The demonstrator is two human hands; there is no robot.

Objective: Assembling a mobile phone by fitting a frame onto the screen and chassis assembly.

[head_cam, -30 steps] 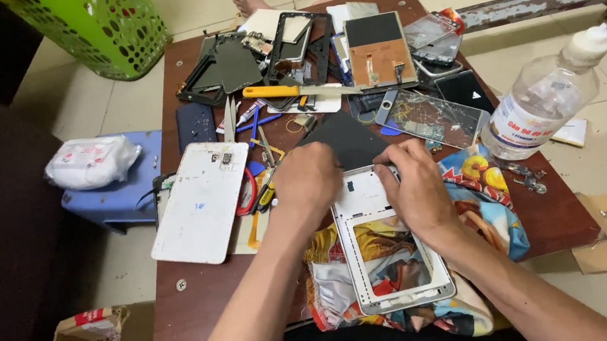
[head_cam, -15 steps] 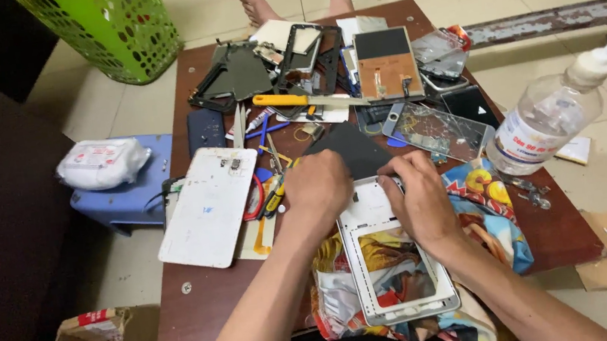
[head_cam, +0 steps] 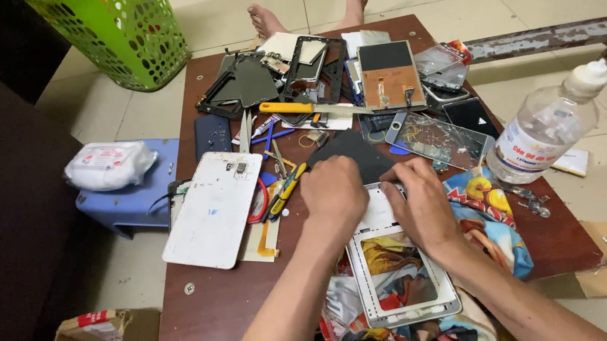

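Left hand (head_cam: 334,193) curled, fingers down on dark panel (head_cam: 351,154) at top edge of white tablet frame (head_cam: 401,273); right hand (head_cam: 421,203) pinched at same edge. Frame lay on colourful cloth (head_cam: 493,222), brown tabletop (head_cam: 221,314). White back cover (head_cam: 214,210) left; clear bottle (head_cam: 544,134) right.

Both hands have crept up the white tablet frame (head_cam: 397,273) toward its top edge: the left hand (head_cam: 332,196) now sits closed over the upper corner, the right hand (head_cam: 421,207) close beside it (fingertips nearly touching the dark panel (head_cam: 351,154)).
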